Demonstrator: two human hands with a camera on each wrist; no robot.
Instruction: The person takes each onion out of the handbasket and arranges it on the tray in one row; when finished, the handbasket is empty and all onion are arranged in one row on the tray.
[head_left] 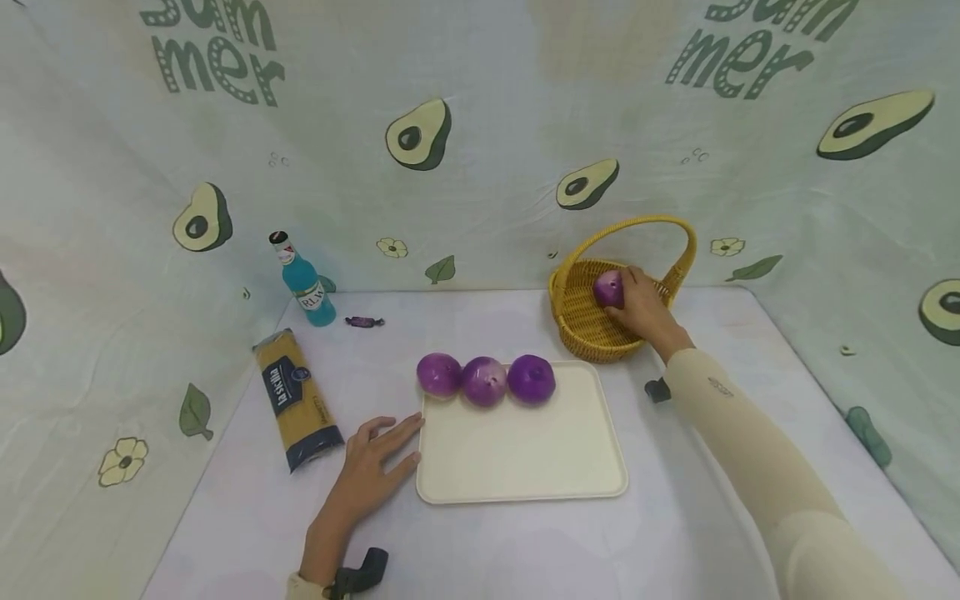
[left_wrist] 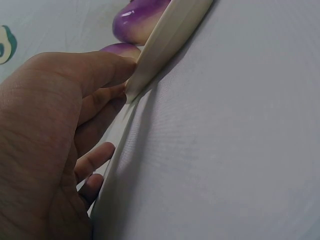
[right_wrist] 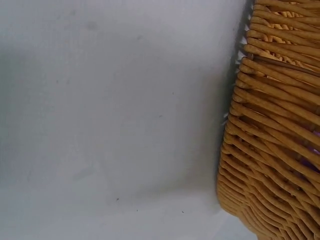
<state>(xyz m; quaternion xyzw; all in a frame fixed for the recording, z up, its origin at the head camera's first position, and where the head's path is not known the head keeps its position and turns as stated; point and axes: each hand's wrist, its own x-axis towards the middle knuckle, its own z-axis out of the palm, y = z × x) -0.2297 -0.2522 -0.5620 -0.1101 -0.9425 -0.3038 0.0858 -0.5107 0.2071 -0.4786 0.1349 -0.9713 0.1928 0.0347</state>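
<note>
My right hand [head_left: 643,307] reaches into a yellow wicker basket [head_left: 581,333] and grips a purple onion [head_left: 608,288] inside it. Only the basket's woven side [right_wrist: 275,130] fills the edge of the right wrist view; that hand is hidden there. With fingers spread and fairly straight, my left hand [head_left: 371,471] touches the left edge of a cream tray [head_left: 525,458]. The left wrist view shows those fingertips [left_wrist: 127,67] at the tray's rim [left_wrist: 165,45]. Three more glossy purple onions, a left one [head_left: 438,375], a middle one [head_left: 484,382] and a right one [head_left: 532,379], sit along the tray's far edge.
At the left lies a pasta packet [head_left: 296,400]. Behind it a blue bottle [head_left: 306,283] stands beside a small wrapped candy [head_left: 364,322]. An avocado-print cloth [head_left: 495,225] hangs behind the white table [head_left: 480,550]. The basket's tall handle [head_left: 630,223] arches over it.
</note>
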